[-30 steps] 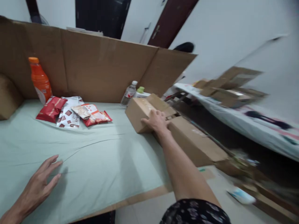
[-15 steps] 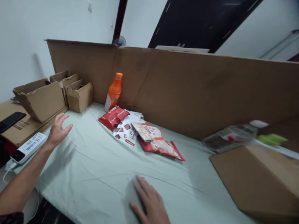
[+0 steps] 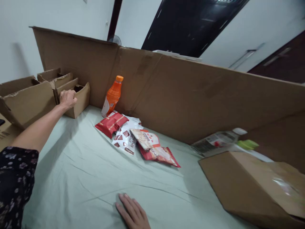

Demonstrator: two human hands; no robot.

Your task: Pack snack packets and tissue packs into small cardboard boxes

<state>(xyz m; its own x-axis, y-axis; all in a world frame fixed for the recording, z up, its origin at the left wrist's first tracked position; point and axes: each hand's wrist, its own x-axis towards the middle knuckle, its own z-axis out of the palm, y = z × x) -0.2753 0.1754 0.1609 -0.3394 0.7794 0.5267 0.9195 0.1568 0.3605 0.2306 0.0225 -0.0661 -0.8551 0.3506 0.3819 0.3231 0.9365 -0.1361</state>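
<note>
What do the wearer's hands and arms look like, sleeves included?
The left arm has a dark sleeve with a pale floral print, ending around the elbow. The left hand and right hand look ungloved.

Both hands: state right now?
Left hand: closed on the edge of the small cardboard box.
Right hand: open, palm down over the pale green cloth.

On the white packet (image 3: pixel 125 136) the legible print is "Meal", below "per".
</note>
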